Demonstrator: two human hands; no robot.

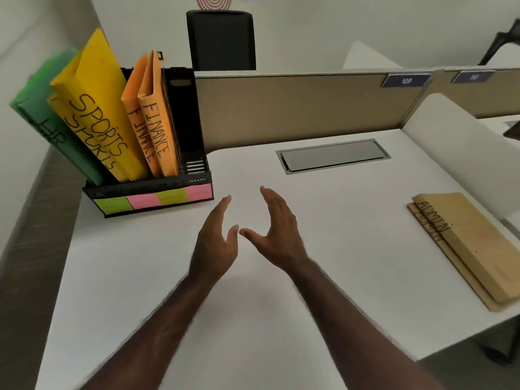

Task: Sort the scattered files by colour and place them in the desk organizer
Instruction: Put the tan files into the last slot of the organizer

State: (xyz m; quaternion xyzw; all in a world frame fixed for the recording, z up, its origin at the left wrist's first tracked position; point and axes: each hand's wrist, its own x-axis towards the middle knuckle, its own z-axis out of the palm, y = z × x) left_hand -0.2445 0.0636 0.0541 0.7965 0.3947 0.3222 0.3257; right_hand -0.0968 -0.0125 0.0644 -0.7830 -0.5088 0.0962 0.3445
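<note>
Green file (53, 128) is smearing with motion blur along its top, lettering only partly reading, and its lower end is sinking behind the organizer (152, 190) wall. Rear yellow file (84, 139) and rear orange file (135, 119) are hiding mostly behind their front copies. Sticky notes (153, 199) on the organizer front are showing writing too faint to read. Lower tan file (450, 271) is lying mostly under the upper one, its label half covered. Second partition tag (474, 77) is blurring out, unreadable. Both forearms are running off the bottom edge.

Soft, even overhead light; faint shadows under the forearms on the desk (281, 319). Edges bend and smear, far left blurred.
</note>
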